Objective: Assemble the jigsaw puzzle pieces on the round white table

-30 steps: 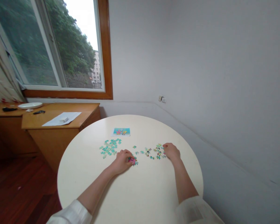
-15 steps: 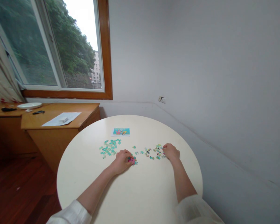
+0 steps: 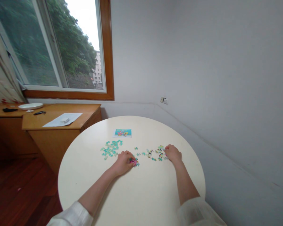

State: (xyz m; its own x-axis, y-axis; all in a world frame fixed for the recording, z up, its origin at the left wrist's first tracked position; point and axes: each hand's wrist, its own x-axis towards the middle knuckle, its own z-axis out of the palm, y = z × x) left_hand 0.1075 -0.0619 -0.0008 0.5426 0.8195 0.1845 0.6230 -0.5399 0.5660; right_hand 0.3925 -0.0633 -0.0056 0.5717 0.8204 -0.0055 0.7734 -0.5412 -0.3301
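My left hand (image 3: 124,162) rests low over a small cluster of pink and teal jigsaw puzzle pieces (image 3: 135,162), its fingers curled down and touching them. At the right edge of a spread of mixed yellow, teal and dark puzzle pieces (image 3: 159,151) is my right hand (image 3: 174,153), with fingers bent together; whatever they hold is too small to make out. Teal puzzle pieces (image 3: 110,148) lie loosely grouped left of my left hand. Between both hands a few single pieces (image 3: 138,154) are scattered. A colourful picture card (image 3: 123,133) with cartoon figures lies farther back.
All of this lies on a round white table (image 3: 132,197). A wooden desk (image 3: 61,123) at the left carries a white sheet of paper (image 3: 72,118) and a white plate (image 3: 30,106). The wall (image 3: 226,94) stands close behind and to the right.
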